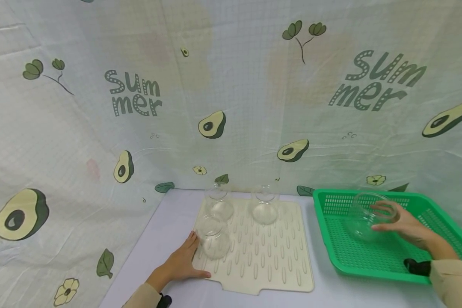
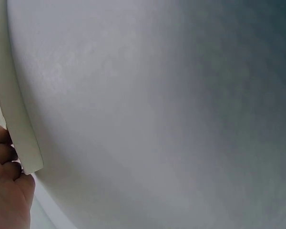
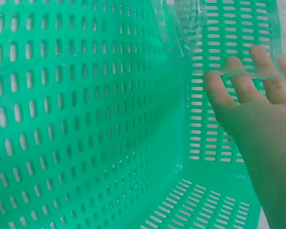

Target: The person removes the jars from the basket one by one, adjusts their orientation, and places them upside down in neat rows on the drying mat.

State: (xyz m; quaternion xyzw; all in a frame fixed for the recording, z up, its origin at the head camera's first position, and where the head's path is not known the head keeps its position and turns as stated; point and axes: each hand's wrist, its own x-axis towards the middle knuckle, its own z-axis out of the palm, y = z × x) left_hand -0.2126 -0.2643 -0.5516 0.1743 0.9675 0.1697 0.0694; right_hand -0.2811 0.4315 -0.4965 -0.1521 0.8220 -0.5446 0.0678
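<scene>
In the head view my right hand (image 1: 402, 224) is inside a green plastic basket (image 1: 373, 267), thumb and fingers around a clear glass cup (image 1: 358, 222). The right wrist view shows the fingers (image 3: 245, 88) behind a clear glass edge; the exact contact is hard to make out. My left hand (image 1: 182, 259) rests at the front left corner of a cream draining mat (image 1: 262, 256), its fingers along the side edge and its thumb at the front edge. Clear glass cups stand on the mat: one near the left hand (image 1: 215, 246), one behind it (image 1: 221, 207), another further right (image 1: 265, 211).
The basket stands to the right of the mat on a white tabletop (image 1: 158, 231). Behind the table hangs a pale cloth (image 1: 246, 94) printed with avocados and lettering. The mat's right side has raised ridges.
</scene>
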